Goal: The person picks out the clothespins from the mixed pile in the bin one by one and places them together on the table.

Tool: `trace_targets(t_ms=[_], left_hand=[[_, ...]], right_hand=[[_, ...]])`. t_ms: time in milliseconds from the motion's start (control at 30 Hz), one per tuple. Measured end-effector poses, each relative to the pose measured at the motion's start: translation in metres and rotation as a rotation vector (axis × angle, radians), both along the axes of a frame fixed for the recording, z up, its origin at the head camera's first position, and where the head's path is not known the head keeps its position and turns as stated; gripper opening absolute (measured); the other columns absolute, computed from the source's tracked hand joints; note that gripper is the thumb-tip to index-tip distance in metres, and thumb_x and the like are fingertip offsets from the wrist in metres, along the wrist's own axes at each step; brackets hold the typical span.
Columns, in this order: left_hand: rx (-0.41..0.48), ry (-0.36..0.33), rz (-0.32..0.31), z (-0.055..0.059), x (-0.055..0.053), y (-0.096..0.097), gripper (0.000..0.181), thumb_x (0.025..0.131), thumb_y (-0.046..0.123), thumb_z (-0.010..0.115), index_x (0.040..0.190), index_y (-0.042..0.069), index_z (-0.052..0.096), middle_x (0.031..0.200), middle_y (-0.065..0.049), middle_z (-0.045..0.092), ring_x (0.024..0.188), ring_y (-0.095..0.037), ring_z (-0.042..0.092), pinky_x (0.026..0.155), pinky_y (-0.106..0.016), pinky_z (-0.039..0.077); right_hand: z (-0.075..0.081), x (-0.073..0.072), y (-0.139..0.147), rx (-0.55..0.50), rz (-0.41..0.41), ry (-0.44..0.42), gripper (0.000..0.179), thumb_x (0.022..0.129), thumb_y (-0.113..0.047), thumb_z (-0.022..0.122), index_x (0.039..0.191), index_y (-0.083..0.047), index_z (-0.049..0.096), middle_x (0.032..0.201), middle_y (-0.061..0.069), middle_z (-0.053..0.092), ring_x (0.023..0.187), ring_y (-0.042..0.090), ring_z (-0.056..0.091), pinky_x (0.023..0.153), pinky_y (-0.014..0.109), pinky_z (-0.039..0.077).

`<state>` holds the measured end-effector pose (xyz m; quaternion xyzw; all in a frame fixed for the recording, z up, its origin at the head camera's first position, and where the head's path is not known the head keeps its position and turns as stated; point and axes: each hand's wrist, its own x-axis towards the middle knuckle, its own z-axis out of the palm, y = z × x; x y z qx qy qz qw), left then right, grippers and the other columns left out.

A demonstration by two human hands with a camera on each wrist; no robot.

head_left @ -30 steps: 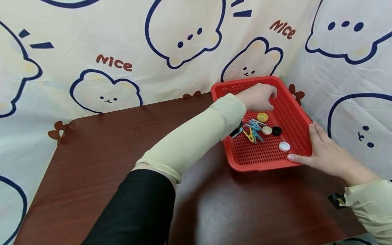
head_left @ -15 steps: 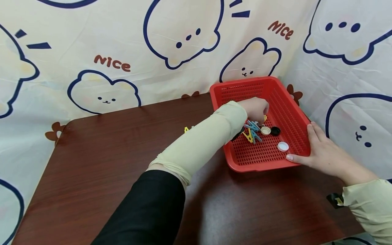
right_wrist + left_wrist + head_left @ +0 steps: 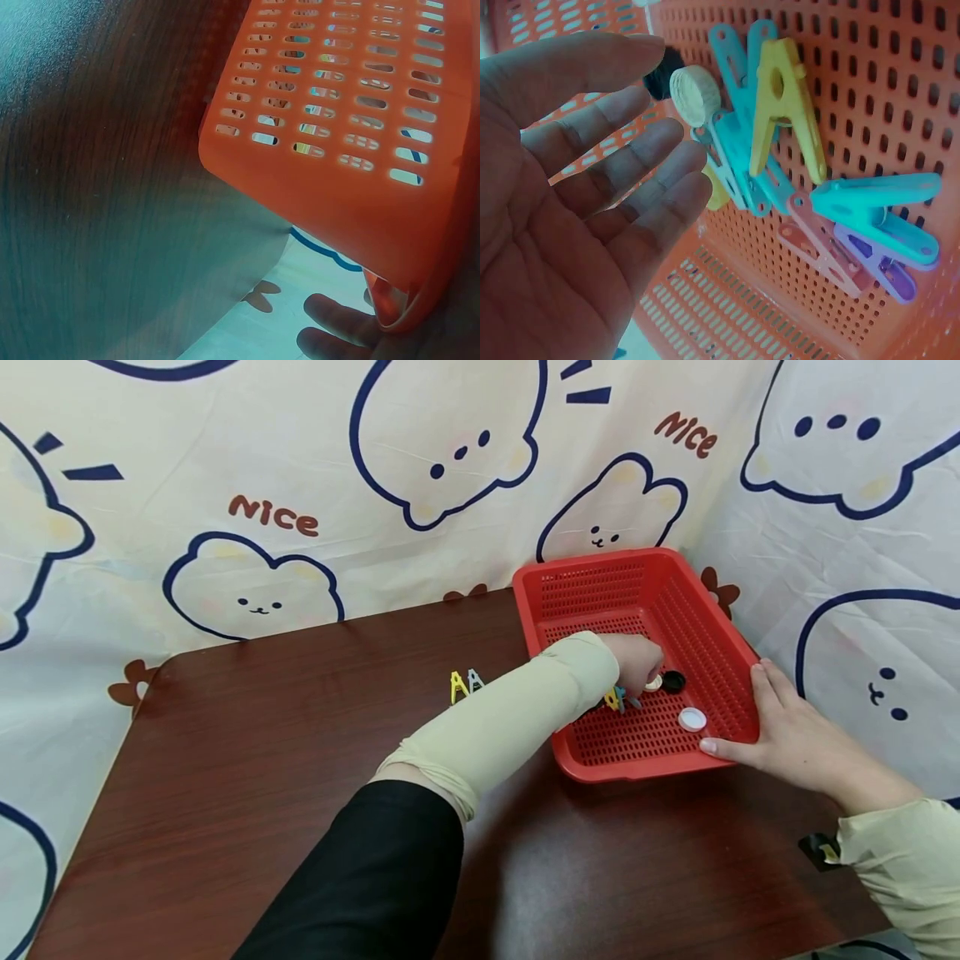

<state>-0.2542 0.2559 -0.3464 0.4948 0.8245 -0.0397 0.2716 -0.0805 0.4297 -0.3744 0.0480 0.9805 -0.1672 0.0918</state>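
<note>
My left hand (image 3: 636,660) reaches into the red plastic basket (image 3: 645,768), over clothespins and bottle caps. In the left wrist view its fingers are loosely bent, thumb apart, and nothing is between them. Close to the fingertips lie a cream cap (image 3: 696,96), a black cap (image 3: 660,73) and a yellow clothespin (image 3: 787,112). Blue clothespins (image 3: 877,214), a pink clothespin (image 3: 829,251) and a purple clothespin (image 3: 889,277) are further off. My right hand (image 3: 806,739) grips the basket's front right corner, thumb along the rim.
A white cap (image 3: 692,719) lies in the basket's front right. On the brown table (image 3: 262,777), left of the basket, are a yellow clothespin (image 3: 458,685) and a grey clothespin (image 3: 475,680), partly behind my left sleeve. A printed cloth (image 3: 420,568) hangs behind and at the sides.
My left hand has come down and forward from the basket's back toward the caps and clothespins, first passing over the yellow cap. The right hand stays on the basket.
</note>
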Motion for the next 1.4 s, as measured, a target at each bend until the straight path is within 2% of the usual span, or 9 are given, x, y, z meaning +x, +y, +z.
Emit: trace_targets(t_ms=[133,467,767,833,933,1067,1133,1300,1400], left_hand=[[-0.04,0.012,-0.039,-0.003,0.007,0.002,0.014,0.1,0.016,0.069,0.112,0.016,0.062,0.098,0.005,0.054,0.081,-0.008,0.043,0.07,-0.023,0.037],[-0.089,0.054,-0.062,0.0,0.016,-0.001,0.023,0.106,0.015,0.058,0.128,0.017,0.064,0.123,0.005,0.063,0.096,-0.008,0.049,0.077,-0.021,0.038],[-0.12,0.086,-0.07,-0.005,0.018,0.001,0.013,0.108,0.014,0.05,0.112,0.019,0.061,0.112,0.004,0.059,0.092,-0.011,0.046,0.078,-0.023,0.036],[-0.098,0.093,-0.079,-0.006,0.016,0.002,0.012,0.108,0.013,0.049,0.109,0.019,0.059,0.108,0.005,0.058,0.091,-0.01,0.045,0.077,-0.023,0.035],[-0.033,0.078,-0.081,-0.009,0.008,0.002,0.016,0.11,0.014,0.046,0.096,0.018,0.054,0.087,0.005,0.05,0.077,-0.009,0.039,0.072,-0.023,0.032],[0.057,0.03,-0.025,-0.009,-0.006,0.002,0.03,0.111,0.014,0.042,0.081,0.016,0.041,0.068,0.002,0.029,0.061,-0.011,0.022,0.063,-0.023,0.025],[0.063,0.017,-0.004,-0.009,-0.011,0.002,0.034,0.11,0.013,0.042,0.077,0.016,0.038,0.066,0.001,0.025,0.059,-0.011,0.019,0.059,-0.024,0.024],[-0.045,0.023,-0.053,-0.01,-0.012,0.001,0.032,0.108,0.01,0.048,0.077,0.017,0.044,0.069,0.003,0.031,0.061,-0.011,0.023,0.059,-0.024,0.026],[-0.143,0.04,-0.089,-0.006,-0.007,0.001,0.012,0.106,0.011,0.057,0.096,0.016,0.062,0.085,0.005,0.048,0.071,-0.009,0.036,0.065,-0.024,0.033]], right_hand=[[0.0,0.001,0.0,-0.003,-0.006,-0.002,0.138,0.083,-0.062,0.077,0.156,0.01,-0.015,0.159,0.042,-0.005,0.132,0.066,0.023,0.095,0.081,0.034],[-0.001,0.001,0.0,-0.011,-0.024,-0.003,0.139,0.082,-0.06,0.079,0.156,0.009,-0.015,0.159,0.041,-0.005,0.131,0.066,0.024,0.094,0.081,0.036],[-0.002,0.003,0.0,-0.005,-0.027,0.004,0.138,0.082,-0.059,0.079,0.156,0.009,-0.014,0.159,0.041,-0.005,0.131,0.065,0.023,0.096,0.081,0.034],[-0.002,0.002,0.0,-0.011,-0.028,0.002,0.139,0.082,-0.059,0.08,0.157,0.009,-0.015,0.159,0.041,-0.005,0.131,0.065,0.023,0.095,0.08,0.036],[-0.001,0.001,0.0,-0.021,-0.027,-0.005,0.139,0.082,-0.059,0.08,0.157,0.008,-0.016,0.159,0.04,-0.006,0.13,0.064,0.023,0.093,0.08,0.038],[-0.001,0.0,0.0,-0.022,-0.02,0.003,0.138,0.082,-0.058,0.08,0.157,0.008,-0.015,0.159,0.04,-0.004,0.129,0.064,0.025,0.091,0.079,0.039],[-0.001,0.0,0.0,-0.019,-0.021,0.005,0.138,0.082,-0.058,0.081,0.157,0.008,-0.015,0.159,0.04,-0.003,0.128,0.064,0.026,0.091,0.079,0.04],[-0.001,0.001,0.001,-0.021,-0.024,0.001,0.139,0.081,-0.058,0.081,0.157,0.008,-0.014,0.159,0.04,-0.002,0.128,0.063,0.027,0.09,0.078,0.041],[-0.002,0.001,0.001,-0.02,-0.026,0.0,0.139,0.081,-0.059,0.081,0.157,0.007,-0.015,0.16,0.039,-0.003,0.129,0.063,0.026,0.091,0.079,0.041]])
